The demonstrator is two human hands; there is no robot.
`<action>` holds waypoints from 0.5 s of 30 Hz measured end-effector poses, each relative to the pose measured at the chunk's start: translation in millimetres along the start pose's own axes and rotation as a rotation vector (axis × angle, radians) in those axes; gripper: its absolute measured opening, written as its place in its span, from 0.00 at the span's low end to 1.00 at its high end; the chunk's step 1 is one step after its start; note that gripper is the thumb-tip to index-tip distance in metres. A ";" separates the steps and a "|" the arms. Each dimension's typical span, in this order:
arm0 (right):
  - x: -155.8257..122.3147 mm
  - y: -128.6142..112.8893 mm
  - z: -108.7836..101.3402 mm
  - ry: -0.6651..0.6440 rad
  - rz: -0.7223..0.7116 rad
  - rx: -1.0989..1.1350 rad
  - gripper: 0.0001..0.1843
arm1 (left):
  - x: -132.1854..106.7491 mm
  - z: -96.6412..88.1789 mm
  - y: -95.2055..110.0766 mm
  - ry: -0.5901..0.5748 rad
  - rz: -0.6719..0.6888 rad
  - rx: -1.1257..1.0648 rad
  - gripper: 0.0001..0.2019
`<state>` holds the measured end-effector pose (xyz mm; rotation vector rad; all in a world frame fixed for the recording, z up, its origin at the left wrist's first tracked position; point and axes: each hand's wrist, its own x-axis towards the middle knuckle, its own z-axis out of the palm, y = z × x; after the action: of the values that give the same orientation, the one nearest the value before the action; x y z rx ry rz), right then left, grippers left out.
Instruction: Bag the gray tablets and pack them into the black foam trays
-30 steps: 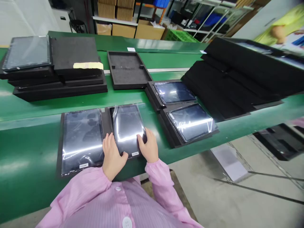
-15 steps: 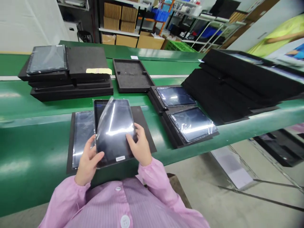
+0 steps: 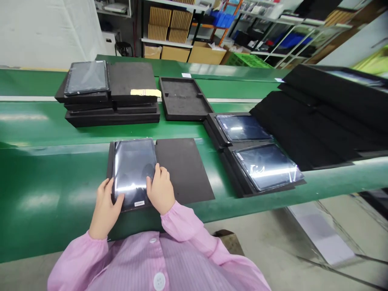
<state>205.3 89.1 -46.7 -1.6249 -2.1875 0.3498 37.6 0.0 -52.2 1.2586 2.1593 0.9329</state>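
Note:
A dark tablet (image 3: 135, 169) with clear film over its screen and a small white label lies over the left half of a black foam sheet (image 3: 184, 169). My left hand (image 3: 104, 206) grips its lower left edge, thumb on the front. On the opposite side, my right hand (image 3: 160, 188) holds the right edge, its thumb on the screen. Whatever lies beneath this tablet is hidden. To the right, two more film-covered tablets, an upper one (image 3: 244, 127) and a lower one (image 3: 268, 166), rest on black foam.
At the back left, a tablet (image 3: 87, 76) tops a foam stack (image 3: 133, 76) with a yellow paper strip. A shallow black foam tray (image 3: 184, 99) stands beside it. Large black foam pieces (image 3: 315, 125) lean at the right. All are on the green work surface (image 3: 45, 169).
The tablet has come down and left onto the foam sheet, over where another tablet showed. Its film, lifted at the upper left before, now lies flat. The camera view has shifted left.

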 end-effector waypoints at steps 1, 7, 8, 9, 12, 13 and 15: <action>-0.3 -1.6 -0.2 -0.003 -0.008 -0.033 0.29 | -1.6 1.6 2.5 -0.003 -0.021 -0.001 0.37; -7.3 -19.0 0.3 -0.041 -0.025 -0.197 0.31 | 10.4 4.3 18.4 -0.004 -0.052 0.078 0.47; -8.3 -22.4 0.1 -0.056 -0.037 -0.217 0.32 | 17.1 1.2 20.3 -0.019 -0.102 0.048 0.47; -8.9 -25.3 -0.5 -0.072 -0.047 -0.234 0.32 | 24.3 -3.0 22.1 -0.052 -0.160 -0.022 0.47; -8.4 -30.4 -2.8 -0.103 -0.071 -0.265 0.32 | 43.8 -18.5 27.5 -0.241 -0.268 -0.374 0.41; -7.9 -30.6 -3.4 -0.101 -0.075 -0.270 0.32 | 48.2 -22.7 29.4 -0.292 -0.284 -0.472 0.38; -7.2 -29.3 -3.9 -0.080 -0.083 -0.266 0.32 | 53.2 -27.1 33.2 -0.339 -0.319 -0.581 0.33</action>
<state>183.8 73.4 -32.1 -1.6715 -2.4403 0.1046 12.8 49.8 -12.6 0.7014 1.5955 1.0193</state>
